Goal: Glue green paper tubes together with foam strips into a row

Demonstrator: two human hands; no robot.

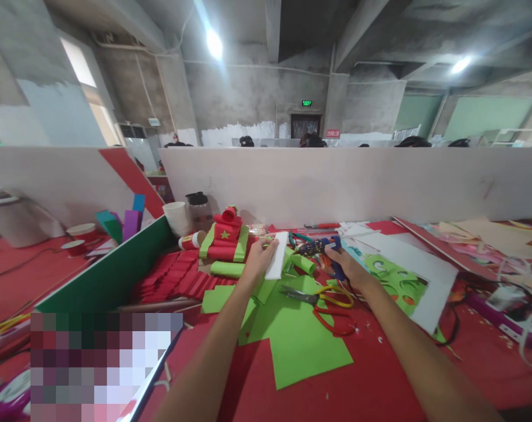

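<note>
My left hand (pixel 261 259) is closed around a narrow white strip (pixel 276 258), perhaps card or foam, held nearly upright. In my right hand (pixel 348 265) is a dark blue glue gun (pixel 334 242), its nozzle pointing left toward the strip's side but apart from it. Below both hands lie bright green sheets (pixel 307 351), one overlapping another. Scissors (pixel 323 299) with one yellow and one red handle rest on them, blades toward the left. Left of my left hand stands a red and green paper model (pixel 224 235) with a star on its front.
Many folded red paper pieces (pixel 178 274) lie beside a green board (pixel 112 275) on the left. A paper cup (pixel 177 218) and a lidded bottle (pixel 199 211) stand behind. Cut green sheet (pixel 395 284) lies over white card (pixel 437 293) at right. A white partition (pixel 336 184) closes the back.
</note>
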